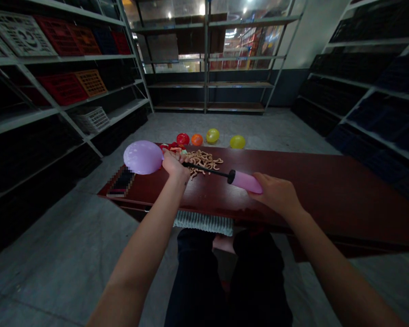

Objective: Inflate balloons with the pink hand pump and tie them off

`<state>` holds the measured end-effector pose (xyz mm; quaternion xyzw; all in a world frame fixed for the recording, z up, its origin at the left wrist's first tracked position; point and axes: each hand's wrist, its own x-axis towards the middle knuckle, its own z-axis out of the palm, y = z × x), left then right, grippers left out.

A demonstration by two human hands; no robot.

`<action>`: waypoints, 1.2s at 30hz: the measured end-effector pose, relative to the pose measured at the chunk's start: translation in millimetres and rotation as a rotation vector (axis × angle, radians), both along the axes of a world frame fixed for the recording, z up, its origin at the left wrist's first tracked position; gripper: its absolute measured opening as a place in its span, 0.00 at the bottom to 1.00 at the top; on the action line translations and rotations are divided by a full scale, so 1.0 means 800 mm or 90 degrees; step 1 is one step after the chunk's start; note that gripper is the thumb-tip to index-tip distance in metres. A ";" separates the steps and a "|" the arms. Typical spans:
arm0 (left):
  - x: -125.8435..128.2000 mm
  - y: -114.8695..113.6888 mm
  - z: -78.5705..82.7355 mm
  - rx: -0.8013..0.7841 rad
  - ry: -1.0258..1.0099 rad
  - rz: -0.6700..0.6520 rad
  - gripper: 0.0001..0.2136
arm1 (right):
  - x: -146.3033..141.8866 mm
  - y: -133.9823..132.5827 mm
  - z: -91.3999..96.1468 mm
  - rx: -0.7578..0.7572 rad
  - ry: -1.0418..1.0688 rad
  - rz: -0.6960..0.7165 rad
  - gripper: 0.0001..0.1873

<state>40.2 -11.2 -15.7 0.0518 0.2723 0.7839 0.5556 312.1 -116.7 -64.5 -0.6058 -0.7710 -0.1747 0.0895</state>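
My left hand (175,163) is closed around the neck of a part-inflated purple balloon (143,157), pinching it onto the tip of a hand pump. The pump's thin black rod (207,170) runs right to its pink barrel (246,181), which my right hand (276,193) grips at the far end. Both hands hover just above a dark red table (327,186). A heap of loose uninflated tan balloons (202,159) lies on the table right behind my left hand.
A phone (122,182) lies on the table's left end. Red (183,139), orange (197,139) and two yellow balloons (213,135) (237,141) rest on the floor beyond the table. Metal shelving with crates lines the left, back and right. My legs are under the table.
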 end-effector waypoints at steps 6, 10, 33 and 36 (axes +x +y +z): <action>0.006 -0.022 -0.014 0.021 -0.025 0.012 0.21 | -0.033 0.005 0.011 -0.005 -0.006 0.014 0.19; 0.029 -0.041 -0.013 0.017 -0.026 -0.004 0.21 | -0.071 0.007 0.022 -0.020 0.002 0.048 0.18; -0.014 0.000 -0.014 -0.022 0.003 -0.023 0.20 | -0.016 -0.017 -0.018 0.011 -0.006 0.034 0.19; -0.017 0.001 -0.008 -0.020 0.001 -0.018 0.20 | -0.008 -0.018 -0.017 0.004 0.006 0.013 0.20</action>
